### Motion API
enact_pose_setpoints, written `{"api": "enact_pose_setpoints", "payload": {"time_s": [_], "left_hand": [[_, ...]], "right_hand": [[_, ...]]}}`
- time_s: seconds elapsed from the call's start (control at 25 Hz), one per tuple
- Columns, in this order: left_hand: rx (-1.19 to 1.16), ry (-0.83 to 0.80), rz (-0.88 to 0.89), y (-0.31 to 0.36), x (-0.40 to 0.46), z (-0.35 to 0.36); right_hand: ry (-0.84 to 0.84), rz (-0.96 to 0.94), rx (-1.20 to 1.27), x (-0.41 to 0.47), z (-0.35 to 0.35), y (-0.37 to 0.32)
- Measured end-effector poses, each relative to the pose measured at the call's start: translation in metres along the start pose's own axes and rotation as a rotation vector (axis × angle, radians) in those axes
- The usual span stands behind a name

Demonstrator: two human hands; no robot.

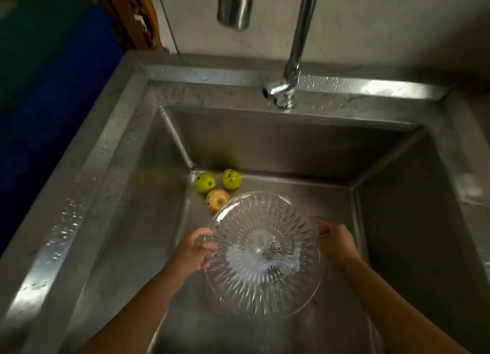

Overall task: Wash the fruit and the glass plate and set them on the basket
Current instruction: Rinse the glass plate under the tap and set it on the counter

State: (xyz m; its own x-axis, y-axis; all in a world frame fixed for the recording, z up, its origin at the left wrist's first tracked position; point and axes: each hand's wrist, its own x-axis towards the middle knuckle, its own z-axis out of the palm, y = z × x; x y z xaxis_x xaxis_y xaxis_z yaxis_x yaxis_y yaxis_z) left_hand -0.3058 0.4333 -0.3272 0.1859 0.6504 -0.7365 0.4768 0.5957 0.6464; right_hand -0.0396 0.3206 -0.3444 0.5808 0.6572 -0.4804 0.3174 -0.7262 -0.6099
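The round clear glass plate with a cut ray pattern (pixel 265 253) is held over the steel sink (pixel 291 147), with water pooling in its centre. The left hand (pixel 192 253) pinches the left rim and the right hand (pixel 335 238) pinches the right rim, fingers curled on the edge. To rinse well, I would tilt it slowly under the chrome tap (pixel 281 88); wet glass probably slips. Two green apples (pixel 205 182) and one reddish apple (pixel 218 198) wait in the far corner.

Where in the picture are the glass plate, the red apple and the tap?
glass plate (pixel 265 253): head view, on its ribbed centre.
red apple (pixel 217 200): head view, on its top by the stem dip.
tap (pixel 297 49): head view, on its upright pipe.
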Motion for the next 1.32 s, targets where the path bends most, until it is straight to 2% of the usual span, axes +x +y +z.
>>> {"api": "enact_pose_setpoints", "payload": {"time_s": [0.2, 0.32, 0.48, 0.56, 0.64, 0.72, 0.8, 0.88, 0.96, 1.0, 1.04, 1.08, 1.12, 1.16, 1.2, 1.24, 1.28, 1.32], "left_hand": [[-0.089, -0.108, 0.077, 0.058, -0.054, -0.023], [-0.179, -0.109, 0.135, 0.087, -0.083, -0.035], [-0.255, -0.086, 0.159, 0.106, -0.102, -0.049], [-0.281, -0.081, 0.162, 0.109, -0.106, -0.054], [-0.291, -0.081, 0.168, 0.106, -0.108, -0.056], [-0.306, -0.074, 0.173, 0.104, -0.11, -0.057], [-0.321, -0.068, 0.179, 0.103, -0.11, -0.057], [-0.323, -0.061, 0.186, 0.103, -0.111, -0.059], [-0.312, -0.047, 0.182, 0.101, -0.11, -0.059], [-0.304, -0.041, 0.179, 0.1, -0.11, -0.058], [-0.3, -0.04, 0.176, 0.099, -0.109, -0.055], [-0.302, -0.042, 0.17, 0.097, -0.108, -0.053], [-0.311, -0.046, 0.164, 0.095, -0.108, -0.05], [-0.322, -0.052, 0.159, 0.094, -0.109, -0.048], [-0.331, -0.059, 0.159, 0.092, -0.111, -0.046], [-0.335, -0.067, 0.167, 0.09, -0.113, -0.045], [-0.332, -0.075, 0.187, 0.09, -0.114, -0.047], [-0.312, -0.077, 0.216, 0.093, -0.115, -0.049]], "right_hand": [[-0.05, -0.098, 0.067, -0.018, -0.063, -0.066], [-0.118, -0.072, 0.111, -0.031, -0.096, -0.107], [0.088, -0.11, 0.03, -0.034, -0.121, -0.168], [0.022, -0.054, 0.326, -0.032, -0.123, -0.205], [-0.182, 0.11, 0.762, -0.029, -0.116, -0.232], [-0.319, 0.224, 1.017, -0.029, -0.11, -0.248], [-0.362, 0.304, 1.131, -0.027, -0.108, -0.257], [-0.33, 0.339, 1.164, -0.026, -0.11, -0.27], [-0.309, 0.306, 1.292, -0.021, -0.116, -0.295], [-0.32, 0.227, 1.331, -0.019, -0.121, -0.31], [-0.3, 0.128, 1.283, -0.016, -0.125, -0.323], [-0.198, 0.027, 1.106, -0.013, -0.13, -0.33], [-0.093, -0.068, 0.798, -0.015, -0.134, -0.327], [0.033, -0.15, 0.37, -0.018, -0.135, -0.31], [0.087, -0.227, -0.006, -0.021, -0.132, -0.282], [0.048, -0.266, -0.224, -0.025, -0.123, -0.245], [-0.049, -0.231, -0.195, -0.032, -0.111, -0.208], [-0.149, -0.166, 0.028, -0.045, -0.099, -0.175]]}}
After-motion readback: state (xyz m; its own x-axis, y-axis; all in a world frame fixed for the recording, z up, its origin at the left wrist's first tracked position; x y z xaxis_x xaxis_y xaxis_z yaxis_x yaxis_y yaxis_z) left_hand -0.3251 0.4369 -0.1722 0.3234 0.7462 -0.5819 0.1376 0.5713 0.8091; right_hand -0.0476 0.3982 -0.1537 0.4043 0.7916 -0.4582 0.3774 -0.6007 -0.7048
